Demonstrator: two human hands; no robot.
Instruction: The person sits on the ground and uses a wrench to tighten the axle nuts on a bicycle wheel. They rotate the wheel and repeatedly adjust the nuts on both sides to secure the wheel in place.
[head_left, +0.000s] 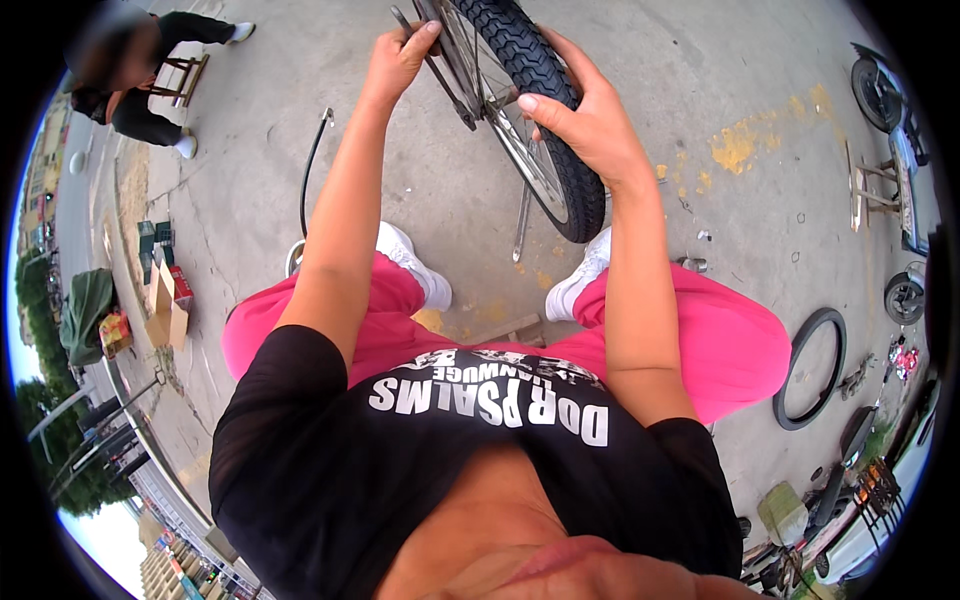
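Note:
I hold a bicycle wheel with a knobbly black tyre (575, 195) upright at the top middle, between my forearms. My left hand (400, 60) is closed on the metal fork (450, 85) at the wheel's left side. My right hand (585, 120) grips the tyre, thumb over the tread and fingers round its far side. A long metal tool (521, 225) lies on the concrete below the wheel. A black hose (309, 175) with a metal end lies left of my left forearm.
A seated person (140, 80) is at upper left. Cardboard boxes (160, 310) and a green cover (85, 315) lie at left. A loose tyre (808, 368) lies right of my knee, with a wooden stool (878, 205) and parked scooters (875, 95) beyond.

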